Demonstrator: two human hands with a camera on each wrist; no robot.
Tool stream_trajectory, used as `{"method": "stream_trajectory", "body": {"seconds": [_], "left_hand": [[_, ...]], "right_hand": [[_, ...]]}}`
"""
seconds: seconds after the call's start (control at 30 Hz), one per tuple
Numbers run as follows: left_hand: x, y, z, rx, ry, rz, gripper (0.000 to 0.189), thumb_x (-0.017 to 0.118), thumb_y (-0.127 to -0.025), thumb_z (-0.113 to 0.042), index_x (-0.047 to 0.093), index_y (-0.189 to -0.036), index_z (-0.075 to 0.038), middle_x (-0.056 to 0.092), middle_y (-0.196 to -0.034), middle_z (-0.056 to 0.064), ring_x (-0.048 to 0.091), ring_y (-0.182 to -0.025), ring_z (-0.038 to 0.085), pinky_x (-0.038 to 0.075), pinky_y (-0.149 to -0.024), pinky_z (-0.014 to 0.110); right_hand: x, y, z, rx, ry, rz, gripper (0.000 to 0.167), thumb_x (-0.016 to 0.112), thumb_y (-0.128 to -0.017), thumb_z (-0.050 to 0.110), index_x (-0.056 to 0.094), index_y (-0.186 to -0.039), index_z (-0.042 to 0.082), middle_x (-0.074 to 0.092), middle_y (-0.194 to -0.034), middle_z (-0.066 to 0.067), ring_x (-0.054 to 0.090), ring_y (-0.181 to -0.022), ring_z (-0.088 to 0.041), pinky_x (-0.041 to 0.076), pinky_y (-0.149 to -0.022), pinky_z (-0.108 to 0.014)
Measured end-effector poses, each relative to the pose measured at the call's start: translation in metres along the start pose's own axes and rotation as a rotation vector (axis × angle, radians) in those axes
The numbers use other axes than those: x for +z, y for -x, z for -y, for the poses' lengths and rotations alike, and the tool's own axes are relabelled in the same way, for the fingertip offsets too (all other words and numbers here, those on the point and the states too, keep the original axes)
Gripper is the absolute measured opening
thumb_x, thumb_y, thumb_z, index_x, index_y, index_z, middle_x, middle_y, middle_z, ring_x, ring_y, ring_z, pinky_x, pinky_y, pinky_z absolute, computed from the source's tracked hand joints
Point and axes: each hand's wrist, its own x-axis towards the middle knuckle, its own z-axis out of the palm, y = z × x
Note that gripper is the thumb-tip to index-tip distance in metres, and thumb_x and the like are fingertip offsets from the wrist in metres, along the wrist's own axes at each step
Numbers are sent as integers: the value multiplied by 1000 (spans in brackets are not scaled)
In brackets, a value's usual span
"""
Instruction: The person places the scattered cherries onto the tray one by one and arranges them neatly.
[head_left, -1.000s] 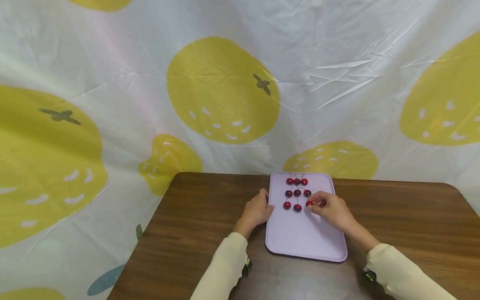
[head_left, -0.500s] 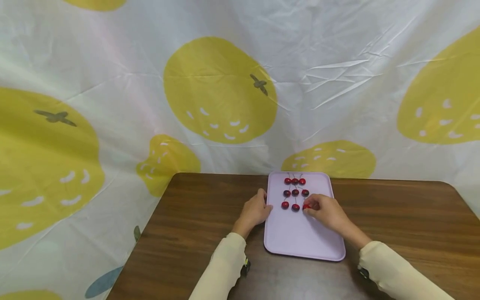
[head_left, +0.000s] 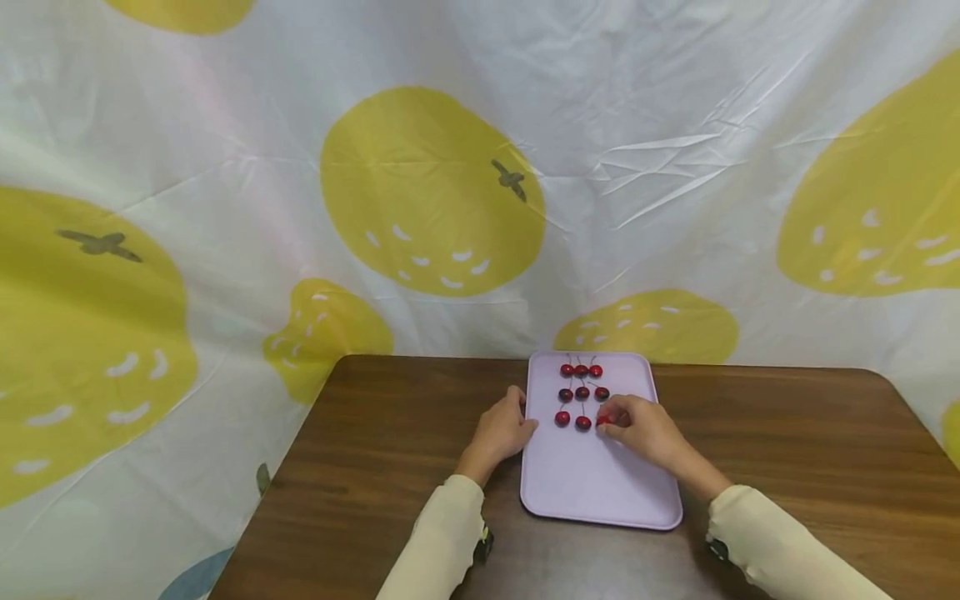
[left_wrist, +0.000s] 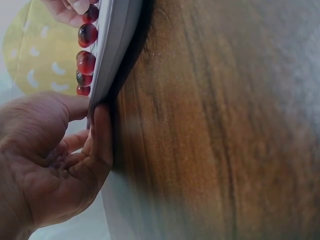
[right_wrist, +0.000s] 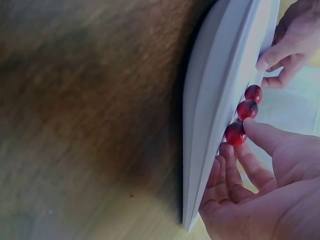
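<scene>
A lilac tray (head_left: 600, 492) lies on the wooden table, bearing red cherries with stems in three rows. My right hand (head_left: 647, 432) pinches a cherry (right_wrist: 235, 134) between thumb and fingers at the right end of the nearest row. Beside it in that row sit a middle cherry (head_left: 582, 423) and a left cherry (head_left: 562, 418). On the tray's left edge, my left hand (head_left: 498, 429) grips the rim, thumb on top and fingers against its outer side, as the left wrist view shows (left_wrist: 65, 150).
A middle-row cherry (head_left: 582, 392) and a far-row cherry (head_left: 581, 371) lie beyond, with others alongside. The brown table (head_left: 780, 442) extends to both sides. Behind its far edge hangs a white curtain (head_left: 645, 225) with yellow fruit prints.
My right hand has moved the pinched cherry slightly nearer and left, into line with the nearest row. The left hand stays on the tray's edge. The head view has shifted a little.
</scene>
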Motion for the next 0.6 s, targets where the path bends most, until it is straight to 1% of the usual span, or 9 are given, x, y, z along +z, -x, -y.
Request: {"method": "stream_trajectory", "body": {"seconds": [0.17, 0.3, 0.47, 0.53, 0.6], "left_hand": [[1, -2, 0, 7, 32, 8, 36, 72, -98, -23, 55, -125, -7, 67, -86, 5, 64, -78, 21, 53, -76, 39], [3, -4, -2, 13, 37, 10, 37, 73, -98, -23, 55, -126, -7, 66, -86, 4, 63, -77, 20, 52, -74, 38], [6, -4, -4, 2, 39, -2, 36, 71, -99, -27, 56, -125, -7, 66, -86, 4, 63, -78, 20, 53, -75, 38], [7, -3, -3, -8, 47, -19, 35, 68, -101, -30, 57, -124, -6, 67, -88, 6, 66, -81, 24, 54, -78, 40], [9, -1, -3, -12, 59, -40, 34, 64, -104, -33, 58, -123, -5, 71, -94, 10, 68, -86, 28, 56, -81, 44]], "right_hand": [[-2, 0, -4, -9, 5, -10, 12, 84, -86, 11, 76, -95, 11, 72, -83, -1, 60, -75, -10, 46, -68, -28], [-6, 1, -6, 1, -21, -2, 16, 84, -86, 12, 76, -99, 10, 73, -86, -2, 62, -76, -10, 47, -68, -27], [-14, 6, -8, 22, -85, 1, 24, 84, -88, 15, 75, -109, 6, 77, -96, -9, 68, -84, -16, 52, -73, -28], [-17, 11, -8, 42, -97, -14, 27, 84, -89, 18, 74, -111, 6, 77, -101, -11, 70, -88, -19, 53, -75, -29], [-20, 18, -7, 64, -99, -38, 31, 83, -91, 21, 73, -115, 6, 77, -106, -13, 71, -93, -22, 53, -75, -31]]}}
